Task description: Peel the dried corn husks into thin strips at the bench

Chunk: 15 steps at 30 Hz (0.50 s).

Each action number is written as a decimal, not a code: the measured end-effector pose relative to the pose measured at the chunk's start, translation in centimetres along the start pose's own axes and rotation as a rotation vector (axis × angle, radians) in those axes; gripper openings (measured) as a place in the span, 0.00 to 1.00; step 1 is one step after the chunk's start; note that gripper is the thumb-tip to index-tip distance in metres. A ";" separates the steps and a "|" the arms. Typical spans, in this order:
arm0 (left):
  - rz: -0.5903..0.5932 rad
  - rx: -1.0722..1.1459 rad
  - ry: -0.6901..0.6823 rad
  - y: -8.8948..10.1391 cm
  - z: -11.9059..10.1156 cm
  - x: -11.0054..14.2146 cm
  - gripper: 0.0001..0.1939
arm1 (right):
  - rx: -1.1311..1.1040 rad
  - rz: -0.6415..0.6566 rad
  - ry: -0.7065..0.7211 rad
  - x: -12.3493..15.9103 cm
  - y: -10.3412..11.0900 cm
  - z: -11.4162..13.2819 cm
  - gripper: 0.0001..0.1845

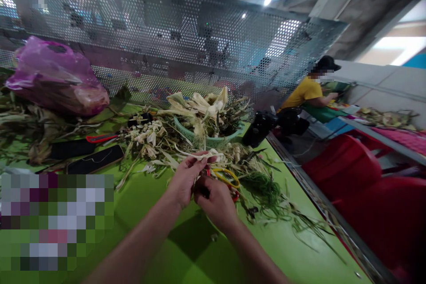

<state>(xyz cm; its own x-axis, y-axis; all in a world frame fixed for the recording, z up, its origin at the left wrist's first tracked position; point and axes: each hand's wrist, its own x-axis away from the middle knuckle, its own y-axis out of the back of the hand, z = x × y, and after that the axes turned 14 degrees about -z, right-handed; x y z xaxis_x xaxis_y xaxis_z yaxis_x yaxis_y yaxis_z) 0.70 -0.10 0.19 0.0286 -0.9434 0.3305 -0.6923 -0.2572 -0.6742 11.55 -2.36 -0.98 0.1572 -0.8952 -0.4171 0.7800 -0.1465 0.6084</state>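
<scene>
One basket (218,143) and dried trimmings (152,138) crowd the left hand (185,177), pinching a pale stalk (217,156); the right hand (217,199) hides its grip.

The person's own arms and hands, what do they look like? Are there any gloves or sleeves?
No gloves: the left hand and right hand are bare, ordinary hands. No sleeve shows on the left forearm or right forearm, and no watch or bracelet either. Small rings are hard to tell.
</scene>
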 end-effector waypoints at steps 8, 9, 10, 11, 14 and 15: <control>0.000 -0.049 -0.018 0.3 -0.5 -0.2 0.17 | -0.121 -0.303 0.049 -0.7 1.9 -0.8 0.04; -0.002 -0.058 -0.012 0.3 -0.5 -0.3 0.16 | -0.113 -0.438 0.054 -0.8 2.3 -1.0 0.03; 0.000 -0.068 -0.002 0.3 -0.5 -0.3 0.16 | -0.097 -0.543 0.060 -1.0 2.6 -1.3 0.03; 0.009 -0.077 0.009 0.3 -0.4 -0.3 0.16 | -0.074 -0.607 0.065 -1.2 2.9 -1.5 0.04; 0.061 -0.091 0.034 0.3 -0.4 -0.3 0.16 | -0.017 -0.608 0.088 -1.4 3.3 -1.8 0.06; 0.075 -0.093 0.036 0.3 -0.3 -0.3 0.16 | -0.009 -0.591 0.101 -1.4 3.3 -1.8 0.04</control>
<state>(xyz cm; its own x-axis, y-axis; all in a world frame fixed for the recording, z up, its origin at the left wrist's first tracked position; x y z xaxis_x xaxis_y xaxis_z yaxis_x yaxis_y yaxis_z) 0.27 0.21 0.09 -0.0505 -0.9508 0.3058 -0.7557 -0.1639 -0.6341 14.98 -0.78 0.36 -0.2480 -0.6186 -0.7455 0.7581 -0.6030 0.2482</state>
